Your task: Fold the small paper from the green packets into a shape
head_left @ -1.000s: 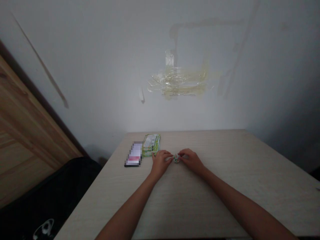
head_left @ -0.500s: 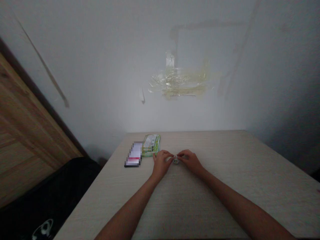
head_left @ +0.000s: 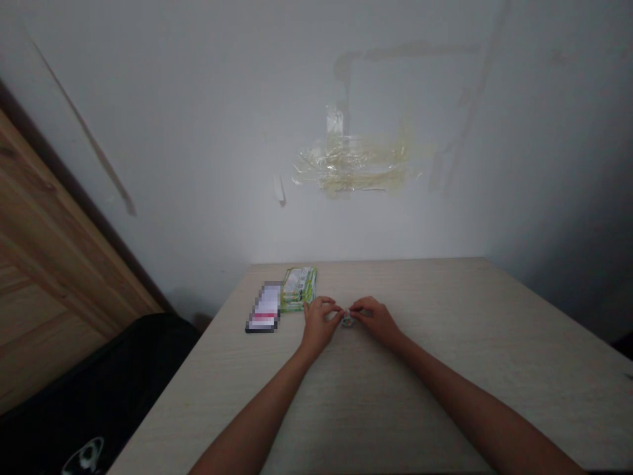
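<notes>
Between my two hands, near the middle of the table, is a small whitish ring-like object (head_left: pixel 347 318), too small to name. My left hand (head_left: pixel 319 323) pinches it from the left with thumb and fingertips. From the other side, the fingertips of my right hand (head_left: pixel 376 319) are closed on it too. Just behind my left hand lies a green and white packet (head_left: pixel 299 287), apparently one of a small stack. A phone (head_left: pixel 264 309) with a pixelated screen rests to the left of the packet.
The pale wooden table (head_left: pixel 420 284) meets a grey wall (head_left: pixel 208 132) at its far edge. Clear tape (head_left: pixel 353 161) is stuck on the wall. To the left are a wooden door or panel (head_left: pixel 39 244) and a black bag-like item (head_left: pixel 109 382).
Both hands stay almost in place on the small ring-like object, which looks slightly turned or shifted between the fingertips. The phone and packet have not moved.
</notes>
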